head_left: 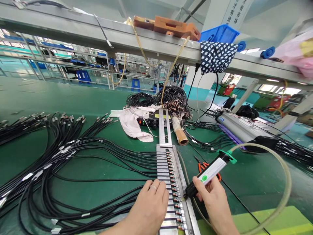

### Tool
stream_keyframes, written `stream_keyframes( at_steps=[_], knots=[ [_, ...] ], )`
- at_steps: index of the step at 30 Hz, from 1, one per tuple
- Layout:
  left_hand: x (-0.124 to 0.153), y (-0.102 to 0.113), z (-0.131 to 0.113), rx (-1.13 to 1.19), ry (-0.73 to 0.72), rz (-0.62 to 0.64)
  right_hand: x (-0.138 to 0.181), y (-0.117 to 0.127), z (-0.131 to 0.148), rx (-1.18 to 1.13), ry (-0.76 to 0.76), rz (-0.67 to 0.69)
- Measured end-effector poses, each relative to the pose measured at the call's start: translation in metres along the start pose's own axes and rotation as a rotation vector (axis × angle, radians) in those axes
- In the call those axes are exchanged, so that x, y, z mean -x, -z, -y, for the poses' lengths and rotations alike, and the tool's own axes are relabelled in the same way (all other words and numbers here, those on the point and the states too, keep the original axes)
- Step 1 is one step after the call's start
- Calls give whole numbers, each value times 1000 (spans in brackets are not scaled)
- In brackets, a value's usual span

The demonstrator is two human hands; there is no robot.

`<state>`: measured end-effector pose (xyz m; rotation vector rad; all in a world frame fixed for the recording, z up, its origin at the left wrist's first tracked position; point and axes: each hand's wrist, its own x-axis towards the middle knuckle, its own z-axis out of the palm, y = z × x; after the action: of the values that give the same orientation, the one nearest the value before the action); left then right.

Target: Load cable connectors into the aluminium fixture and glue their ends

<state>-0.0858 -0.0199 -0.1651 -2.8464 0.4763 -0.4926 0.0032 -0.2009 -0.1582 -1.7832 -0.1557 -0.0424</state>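
Observation:
My right hand [212, 195] is closed around a black dispensing syringe [207, 174] with a white label and a green cap. The syringe slants down to the left, its tip by the connector ends on the metal fixture [162, 162]. A clear hose [286, 182] runs from its cap. My left hand [153, 202] lies on the fixture's left side, fingers curled together over the slots; what is under the fingertips is hidden. Black cables [107, 179] enter the fixture from the left, their metal connectors [174, 181] lined up along its right side.
Behind the fixture are a black controller box [154, 120], a pale cloth [133, 125], a cardboard tube [181, 133] and a coiled cable heap [174, 98]. Orange-handled pliers [201, 165] lie beyond the syringe. A silver machine [244, 127] stands right. A shelf beam [95, 32] crosses above.

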Motion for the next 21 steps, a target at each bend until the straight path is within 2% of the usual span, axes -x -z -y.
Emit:
stream_keyframes(
  at_steps=[6,21],
  knots=[
    [-3,2,-1,-1,4,-27,2,1,2,7,-9,7],
    [0,3,-1,15,7,-2,3,3,2,-18,-39,8]
  ],
)
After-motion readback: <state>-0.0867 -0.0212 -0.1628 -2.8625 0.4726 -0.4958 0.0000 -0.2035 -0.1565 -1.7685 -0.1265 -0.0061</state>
